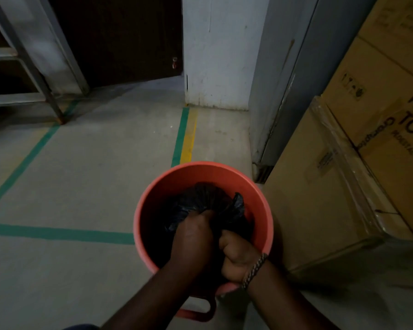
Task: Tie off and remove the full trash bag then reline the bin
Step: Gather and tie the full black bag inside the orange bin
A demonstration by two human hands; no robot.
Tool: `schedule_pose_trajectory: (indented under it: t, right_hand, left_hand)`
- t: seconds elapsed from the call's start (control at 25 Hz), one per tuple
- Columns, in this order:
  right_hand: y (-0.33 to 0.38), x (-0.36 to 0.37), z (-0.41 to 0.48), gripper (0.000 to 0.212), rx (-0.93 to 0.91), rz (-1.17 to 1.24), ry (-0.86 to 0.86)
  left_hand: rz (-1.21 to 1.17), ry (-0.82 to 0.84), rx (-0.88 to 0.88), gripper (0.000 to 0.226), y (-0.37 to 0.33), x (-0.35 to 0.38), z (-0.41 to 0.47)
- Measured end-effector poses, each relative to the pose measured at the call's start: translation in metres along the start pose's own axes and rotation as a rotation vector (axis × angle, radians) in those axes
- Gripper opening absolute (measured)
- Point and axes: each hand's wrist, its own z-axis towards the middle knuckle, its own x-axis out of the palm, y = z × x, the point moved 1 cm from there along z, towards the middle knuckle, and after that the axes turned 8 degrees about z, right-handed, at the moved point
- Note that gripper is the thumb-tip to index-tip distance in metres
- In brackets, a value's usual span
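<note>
A round orange bin [200, 173] stands on the floor just in front of me, with a handle at its near side. Inside it sits a black trash bag [208, 198], its top gathered into a bunch. My left hand [193, 234] grips the gathered plastic from the left, fingers curled round it. My right hand [236, 253], with a braided band at the wrist, clutches the bag's neck beside it. Both hands are down inside the bin's mouth, and the lower part of the bag is hidden in shadow.
Stacked cardboard boxes [358, 163] stand close on the right, nearly touching the bin. A grey metal cabinet [284, 91] and a white pillar [215, 55] lie beyond. A metal rack [22, 67] is at the far left. Green and yellow tape lines cross the concrete floor [81, 175].
</note>
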Motion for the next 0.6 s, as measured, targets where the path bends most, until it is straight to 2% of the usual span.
schedule_pose_trajectory:
  t: [0.08,0.2,0.32,0.4,0.48,0.56,0.6]
  right_hand:
    - [-0.001,0.001,-0.002,0.04,0.036,0.017,0.009]
    - [0.006,0.004,-0.009,0.035,0.082,-0.161,0.029]
    - [0.017,0.012,-0.018,0.039,0.082,-0.203,0.041]
    - [0.028,0.015,-0.023,0.038,0.001,-0.444,-0.108]
    - [0.049,0.01,-0.023,0.024,-0.224,-0.857,-0.371]
    - [0.068,0.003,-0.024,0.015,-0.619,-1.135,-0.635]
    - [0.073,0.002,-0.024,0.015,-0.826,-1.197,-0.672]
  left_hand:
    - [0.011,-0.025,0.01,0.026,0.002,0.0,-0.001]
    - [-0.005,-0.029,0.016,0.026,0.004,0.003,-0.002]
    - [-0.035,-0.035,0.028,0.025,0.006,0.007,-0.001]
    - [-0.023,-0.031,0.066,0.025,0.009,0.011,-0.001]
    - [0.007,-0.026,0.123,0.028,0.014,0.016,-0.002]
    - [0.032,-0.031,0.205,0.032,0.016,0.018,-0.001]
    - [0.038,-0.045,0.262,0.036,0.017,0.018,-0.001]
